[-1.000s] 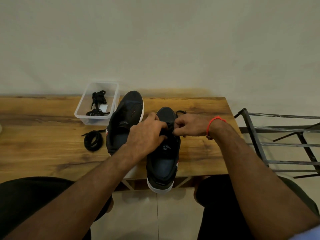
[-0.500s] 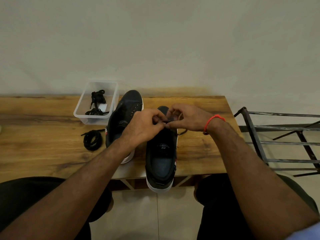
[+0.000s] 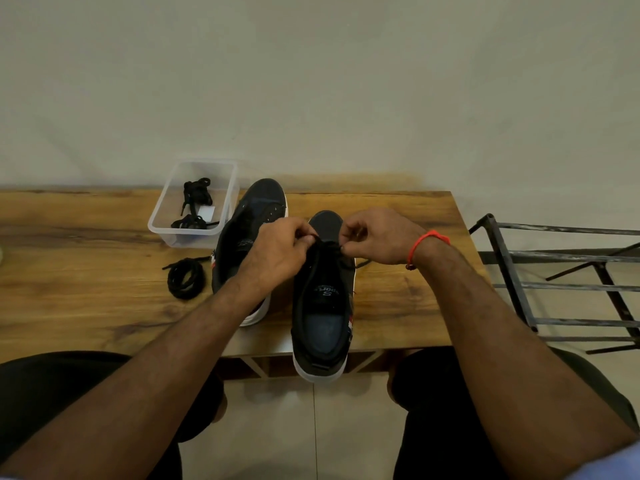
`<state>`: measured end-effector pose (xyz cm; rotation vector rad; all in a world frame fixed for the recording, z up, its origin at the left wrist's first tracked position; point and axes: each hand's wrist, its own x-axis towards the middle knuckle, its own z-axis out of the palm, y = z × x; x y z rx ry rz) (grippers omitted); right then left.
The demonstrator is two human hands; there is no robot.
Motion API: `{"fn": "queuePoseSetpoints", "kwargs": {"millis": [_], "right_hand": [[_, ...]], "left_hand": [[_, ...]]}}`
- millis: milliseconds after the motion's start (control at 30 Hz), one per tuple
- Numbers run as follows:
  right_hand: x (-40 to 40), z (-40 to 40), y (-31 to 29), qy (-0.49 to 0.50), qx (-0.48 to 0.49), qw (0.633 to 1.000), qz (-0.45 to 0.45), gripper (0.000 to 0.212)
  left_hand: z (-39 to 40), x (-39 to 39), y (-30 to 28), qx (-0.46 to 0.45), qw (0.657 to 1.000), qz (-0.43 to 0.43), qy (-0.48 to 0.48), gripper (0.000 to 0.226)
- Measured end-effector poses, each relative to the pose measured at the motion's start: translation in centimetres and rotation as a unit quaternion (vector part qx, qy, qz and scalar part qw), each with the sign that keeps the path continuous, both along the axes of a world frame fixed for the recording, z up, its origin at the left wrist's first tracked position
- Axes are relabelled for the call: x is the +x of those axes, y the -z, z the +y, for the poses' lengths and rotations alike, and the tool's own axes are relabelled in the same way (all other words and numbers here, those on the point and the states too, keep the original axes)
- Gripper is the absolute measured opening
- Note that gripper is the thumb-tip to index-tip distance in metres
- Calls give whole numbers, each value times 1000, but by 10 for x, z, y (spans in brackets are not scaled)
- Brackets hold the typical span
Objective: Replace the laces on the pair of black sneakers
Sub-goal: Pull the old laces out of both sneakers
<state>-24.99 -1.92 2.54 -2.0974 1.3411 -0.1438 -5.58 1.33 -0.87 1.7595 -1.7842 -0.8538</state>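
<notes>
Both hands, left [image 3: 277, 252] and right [image 3: 375, 237], pinch a lace [image 3: 327, 244] over the near sneaker [image 3: 323, 306]; tub [image 3: 166, 216] at ten o'clock, coiled lace [image 3: 185, 277] at nine.

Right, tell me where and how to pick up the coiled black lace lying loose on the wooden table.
Pinch the coiled black lace across its bunched loops from above with the left hand. It lies flat on the wooden table, left of the sneakers, so a top-down pinch likely gathers the whole coil.

L hand [image 3: 280, 252] & R hand [image 3: 377, 237] close together, fingers pinched.
</notes>
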Motion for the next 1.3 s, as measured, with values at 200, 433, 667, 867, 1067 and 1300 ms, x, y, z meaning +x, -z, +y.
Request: {"fn": "queuePoseSetpoints", "kwargs": {"millis": [200,433,667,867,1067,1300], "right_hand": [[-6,-3,6,24,29,999,29,5],[11,1,6,-5,17,1000,7,15],[24,6,11,-56,-71,993,70,28],[21,3,4,-17,-69,995,66,17],[8,-1,5,26,-61,997,49,15],[27,7,10,-68,-98,985,123,30]], "left_hand": [[1,3,-7,40,991,92,-88,18],[1,1,-5,-30,988,-101,110,21],[0,-3,-3,10,996,-76,54,20],[2,-4,-7,52,998,-17,-9,18],[2,-2,-12,57,996,44,-45,10],[-5,6,-16,113,990,-48,72,59]]}}
